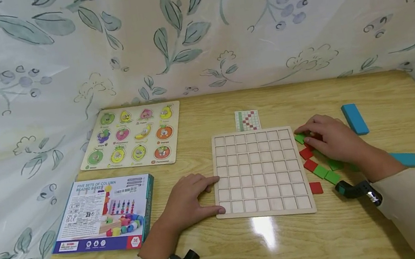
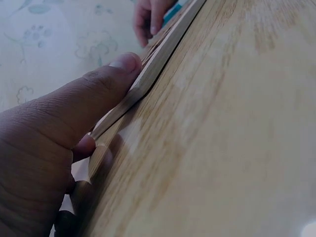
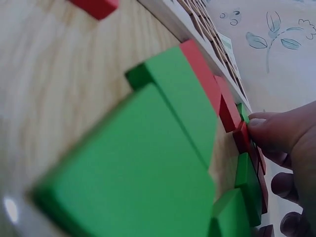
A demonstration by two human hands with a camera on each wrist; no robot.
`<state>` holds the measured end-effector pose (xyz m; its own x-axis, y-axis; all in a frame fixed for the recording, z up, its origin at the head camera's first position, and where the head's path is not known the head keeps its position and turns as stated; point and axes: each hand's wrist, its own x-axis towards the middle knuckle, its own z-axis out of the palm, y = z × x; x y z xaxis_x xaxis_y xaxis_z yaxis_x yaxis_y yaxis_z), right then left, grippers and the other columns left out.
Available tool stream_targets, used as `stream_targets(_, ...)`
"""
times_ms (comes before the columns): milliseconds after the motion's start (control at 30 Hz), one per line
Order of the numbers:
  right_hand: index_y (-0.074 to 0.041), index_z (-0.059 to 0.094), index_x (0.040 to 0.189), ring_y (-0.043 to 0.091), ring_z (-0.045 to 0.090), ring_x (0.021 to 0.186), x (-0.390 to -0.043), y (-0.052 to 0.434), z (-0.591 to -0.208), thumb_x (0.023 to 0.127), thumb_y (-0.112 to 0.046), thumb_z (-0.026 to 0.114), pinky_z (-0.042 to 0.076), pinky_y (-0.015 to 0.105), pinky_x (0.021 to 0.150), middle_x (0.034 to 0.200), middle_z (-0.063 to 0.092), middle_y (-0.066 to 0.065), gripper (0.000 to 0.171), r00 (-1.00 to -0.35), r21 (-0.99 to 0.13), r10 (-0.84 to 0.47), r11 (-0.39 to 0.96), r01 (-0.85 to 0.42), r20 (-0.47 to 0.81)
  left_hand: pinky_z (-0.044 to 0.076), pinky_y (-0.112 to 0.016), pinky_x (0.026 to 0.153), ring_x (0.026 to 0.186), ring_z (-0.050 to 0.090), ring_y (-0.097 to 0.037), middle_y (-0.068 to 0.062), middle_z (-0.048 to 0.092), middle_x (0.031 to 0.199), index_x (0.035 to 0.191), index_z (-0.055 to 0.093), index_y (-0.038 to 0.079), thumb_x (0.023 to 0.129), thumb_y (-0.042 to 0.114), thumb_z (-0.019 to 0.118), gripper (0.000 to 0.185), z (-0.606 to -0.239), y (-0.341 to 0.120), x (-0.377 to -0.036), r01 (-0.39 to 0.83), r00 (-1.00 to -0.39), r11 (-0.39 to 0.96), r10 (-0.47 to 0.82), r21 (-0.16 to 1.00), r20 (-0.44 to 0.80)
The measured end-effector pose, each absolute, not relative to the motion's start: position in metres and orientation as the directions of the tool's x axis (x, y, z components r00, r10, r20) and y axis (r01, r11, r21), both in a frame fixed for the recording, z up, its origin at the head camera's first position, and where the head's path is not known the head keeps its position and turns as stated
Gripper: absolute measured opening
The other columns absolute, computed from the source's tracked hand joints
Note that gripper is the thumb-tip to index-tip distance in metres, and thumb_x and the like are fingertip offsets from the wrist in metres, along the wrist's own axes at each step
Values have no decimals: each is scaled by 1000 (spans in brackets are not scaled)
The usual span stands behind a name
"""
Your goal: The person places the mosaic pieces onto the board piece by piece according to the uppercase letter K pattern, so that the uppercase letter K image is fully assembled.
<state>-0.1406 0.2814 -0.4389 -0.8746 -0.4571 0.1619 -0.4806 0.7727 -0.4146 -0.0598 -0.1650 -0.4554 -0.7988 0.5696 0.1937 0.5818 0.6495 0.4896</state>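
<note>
The left hand (image 1: 188, 200) lay flat on the table, fingers fairly straight, thumb and fingertips pressed against the left edge of the wooden grid board (image 1: 260, 172), steadying it rather than gripping. Over on the other side, the right hand (image 1: 329, 137) was down among the loose tiles, fingers curled, and the right wrist view caught the thumb (image 3: 269, 132) pinching a red tile (image 3: 243, 139) at the near end of the heap, just beside the board's right edge.

The board was pale plywood, square, thin (the left wrist view showed it as a slim slab lying flush on the table), cut into a grid of shallow square cells, and every cell in sight sat bare. The tiles were small flat squares with a smooth painted finish: green tiles (image 1: 326, 173) and red tiles (image 1: 310, 164) lay scattered in a loose line along the board's right side, one red tile (image 1: 316, 187) apart near the lower corner.

Behind the board lay a small pattern card (image 1: 247, 120) printed with a red and green chequer. Two turquoise blocks (image 1: 354, 119), long and rectangular, lay right of the hand. On the left sat a wooden fruit puzzle (image 1: 131, 136) with its cartoon fruit pieces seated in their recesses, and a glossy cardboard box (image 1: 103, 214), closed. The table (image 1: 251, 249) was light wood-grain laminate, shiny under the lamp, with leaf-print cloth (image 1: 191, 28) hung around it.
</note>
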Motion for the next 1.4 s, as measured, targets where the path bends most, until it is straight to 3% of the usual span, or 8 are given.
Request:
stream_targets(133, -10, 78, 124, 18, 55, 88, -142, 282, -438, 97, -4, 78, 48, 36, 72, 108, 63, 5, 28, -872, -424, -463, 766, -483, 158, 46, -34, 81, 84, 49, -6, 14, 56, 94, 136, 73, 20, 75, 57, 94, 74, -456, -165, -59, 579, -803, 658, 563, 482, 195)
stream_targets(467, -11, 75, 120, 25, 62, 100, -145, 282, -434, 98, -3, 75, 54, 42, 80, 116, 62, 7, 23, -888, -475, -451, 765, -434, 86, 48, -35, 82, 83, 50, -6, 14, 57, 93, 135, 74, 21, 74, 57, 95, 74, -458, -165, -59, 593, -796, 655, 564, 467, 220)
stream_targets(667, -11, 70, 114, 23, 63, 96, -146, 282, -433, 98, -2, 76, 54, 42, 80, 113, 67, 6, 20, -898, -499, -431, 762, -413, 86, 48, -34, 81, 82, 50, -6, 14, 58, 92, 135, 74, 20, 74, 56, 95, 73, -457, -164, -59, 595, -795, 655, 565, 466, 220)
stream_targets(933, -10, 72, 113, 22, 57, 90, -145, 282, -431, 103, -4, 71, 49, 37, 78, 107, 69, 5, 12, -919, -521, -386, 769, -371, 85, 48, -34, 79, 82, 50, -6, 14, 58, 93, 134, 75, 20, 74, 56, 95, 73, -457, -165, -59, 603, -790, 652, 566, 459, 234)
stream_targets(1167, -9, 73, 115, 23, 60, 89, -143, 283, -430, 108, -9, 64, 49, 20, 75, 109, 74, 7, 11, -949, -633, -310, 724, -273, 55, 47, -33, 80, 83, 50, -5, 15, 58, 93, 135, 74, 21, 74, 57, 94, 73, -458, -165, -59, 600, -793, 652, 564, 464, 232)
stream_targets(1400, -8, 72, 116, 22, 56, 84, -144, 285, -429, 110, -14, 62, 48, 23, 70, 100, 73, 7, 13, -960, -669, -274, 705, -235, 49, 47, -33, 80, 83, 50, -5, 16, 57, 92, 135, 74, 21, 75, 57, 94, 73, -458, -165, -58, 599, -794, 652, 560, 465, 237)
